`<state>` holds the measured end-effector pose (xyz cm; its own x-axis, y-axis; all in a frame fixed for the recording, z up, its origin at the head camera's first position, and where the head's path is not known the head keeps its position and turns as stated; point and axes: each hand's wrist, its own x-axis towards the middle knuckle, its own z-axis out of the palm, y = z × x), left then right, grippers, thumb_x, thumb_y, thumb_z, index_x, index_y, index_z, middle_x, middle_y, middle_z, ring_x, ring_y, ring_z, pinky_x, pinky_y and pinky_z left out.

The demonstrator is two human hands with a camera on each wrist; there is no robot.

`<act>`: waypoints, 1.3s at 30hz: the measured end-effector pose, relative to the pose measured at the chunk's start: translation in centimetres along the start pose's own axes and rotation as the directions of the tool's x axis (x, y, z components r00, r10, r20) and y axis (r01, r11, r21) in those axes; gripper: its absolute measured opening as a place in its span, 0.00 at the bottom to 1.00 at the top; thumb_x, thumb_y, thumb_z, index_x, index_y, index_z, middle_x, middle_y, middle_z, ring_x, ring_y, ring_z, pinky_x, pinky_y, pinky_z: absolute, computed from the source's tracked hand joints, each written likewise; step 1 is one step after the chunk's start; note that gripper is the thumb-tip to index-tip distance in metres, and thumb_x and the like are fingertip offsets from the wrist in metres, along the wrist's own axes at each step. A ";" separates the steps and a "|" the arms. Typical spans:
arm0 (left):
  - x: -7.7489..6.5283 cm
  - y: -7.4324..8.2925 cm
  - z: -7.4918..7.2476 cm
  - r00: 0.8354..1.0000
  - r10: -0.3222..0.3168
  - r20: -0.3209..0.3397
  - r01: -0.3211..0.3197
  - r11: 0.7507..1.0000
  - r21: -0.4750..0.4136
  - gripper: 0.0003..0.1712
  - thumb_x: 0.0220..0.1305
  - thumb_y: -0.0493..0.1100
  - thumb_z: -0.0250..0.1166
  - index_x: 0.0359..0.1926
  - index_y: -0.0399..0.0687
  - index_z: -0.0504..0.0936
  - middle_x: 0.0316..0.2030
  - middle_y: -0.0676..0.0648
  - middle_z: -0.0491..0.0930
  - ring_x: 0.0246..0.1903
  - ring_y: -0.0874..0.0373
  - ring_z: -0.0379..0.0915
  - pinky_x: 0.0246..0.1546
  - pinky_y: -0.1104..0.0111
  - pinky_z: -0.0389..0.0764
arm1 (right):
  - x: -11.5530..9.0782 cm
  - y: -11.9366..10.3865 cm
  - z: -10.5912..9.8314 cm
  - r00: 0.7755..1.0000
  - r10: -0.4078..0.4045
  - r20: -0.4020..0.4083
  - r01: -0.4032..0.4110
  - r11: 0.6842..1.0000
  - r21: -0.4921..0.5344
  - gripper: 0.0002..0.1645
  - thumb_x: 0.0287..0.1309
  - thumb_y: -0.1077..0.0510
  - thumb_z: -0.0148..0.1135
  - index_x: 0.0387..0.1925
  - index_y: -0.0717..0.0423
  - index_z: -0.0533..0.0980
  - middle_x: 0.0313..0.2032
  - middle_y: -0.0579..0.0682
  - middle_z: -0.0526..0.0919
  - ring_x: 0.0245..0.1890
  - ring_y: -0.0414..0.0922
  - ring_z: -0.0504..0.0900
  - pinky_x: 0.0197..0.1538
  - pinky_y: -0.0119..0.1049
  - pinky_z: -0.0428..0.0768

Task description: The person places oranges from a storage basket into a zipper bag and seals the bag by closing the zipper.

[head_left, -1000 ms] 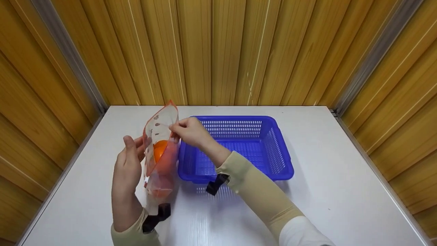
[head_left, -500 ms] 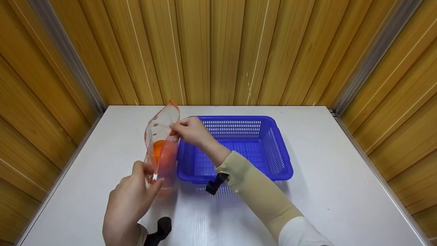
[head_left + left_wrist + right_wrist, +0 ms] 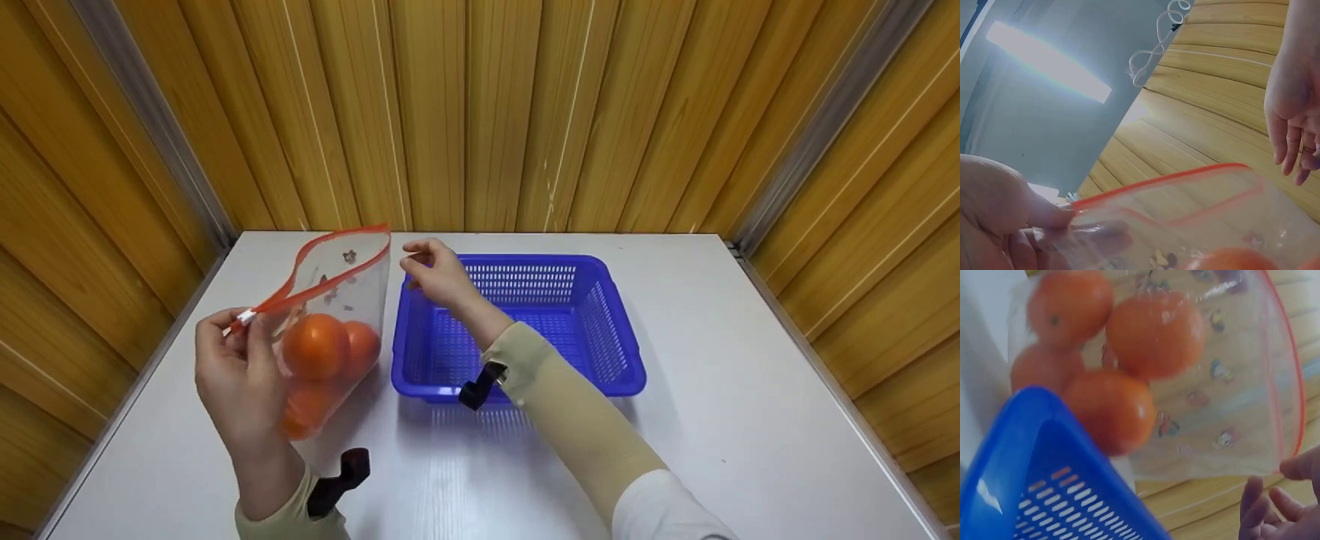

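A clear zip bag (image 3: 367,294) with a red zip edge and small cartoon prints holds several oranges (image 3: 315,346). Its mouth gapes, and the bag leans toward the left. With thumb and fingers, my left hand (image 3: 244,382) pinches the mouth's near left corner, at the white zip slider (image 3: 246,316). Just off the opposite corner, my right hand (image 3: 442,277) hovers over the basket's left rim, fingers loosely bent and holding nothing. From the left wrist view, the right hand's fingers (image 3: 1293,149) hang loosely beside the bag. The oranges (image 3: 1109,410) press together low in the bag.
A blue plastic basket (image 3: 609,337) with slotted walls stands right of the bag on the white table (image 3: 750,420), partly under the right forearm. Wood-patterned panels (image 3: 495,112) close off the back and both sides.
My left hand went from beside the bag to its near corner, gripped it and pulled it left. The bag's mouth swung left, and my right hand let go of its edge.
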<state>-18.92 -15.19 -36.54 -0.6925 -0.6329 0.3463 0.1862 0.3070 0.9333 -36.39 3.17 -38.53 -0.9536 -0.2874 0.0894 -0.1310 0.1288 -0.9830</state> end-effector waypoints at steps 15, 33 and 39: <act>3.5 -3.0 -0.4 0.943 -0.198 -0.266 0.041 0.865 -0.500 0.14 0.61 0.42 0.74 0.45 0.44 0.83 0.38 0.54 0.92 0.42 0.66 0.89 0.61 0.73 0.82 | 1.8 0.8 -1.2 0.998 0.012 0.067 -0.028 0.968 0.249 0.07 0.75 0.63 0.55 0.45 0.59 0.79 0.36 0.43 0.83 0.32 0.38 0.82 0.34 0.27 0.78; 4.0 -3.5 1.5 0.927 -0.103 -0.361 -0.195 0.688 -0.698 0.12 0.68 0.33 0.66 0.50 0.34 0.88 0.41 0.44 0.92 0.45 0.56 0.90 0.58 0.67 0.85 | -0.3 -2.7 1.3 0.920 -0.301 -0.251 0.283 0.953 -0.107 0.16 0.67 0.66 0.60 0.56 0.62 0.78 0.54 0.57 0.84 0.55 0.46 0.76 0.57 0.32 0.74; 4.0 -3.6 1.9 0.927 -0.029 -0.373 -0.255 0.682 -0.686 0.11 0.69 0.31 0.64 0.49 0.30 0.87 0.40 0.42 0.92 0.44 0.54 0.90 0.56 0.67 0.86 | -3.1 -6.1 5.0 0.764 -0.645 0.002 0.612 0.724 -0.319 0.15 0.67 0.57 0.66 0.51 0.59 0.83 0.52 0.53 0.87 0.62 0.50 0.70 0.70 0.38 0.66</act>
<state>-23.65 -17.44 -38.67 -0.3872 -0.8612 0.3293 0.7813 -0.1169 0.6131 -31.25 -1.49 -33.67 -0.6437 -0.3046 0.7020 -0.7647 0.2204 -0.6055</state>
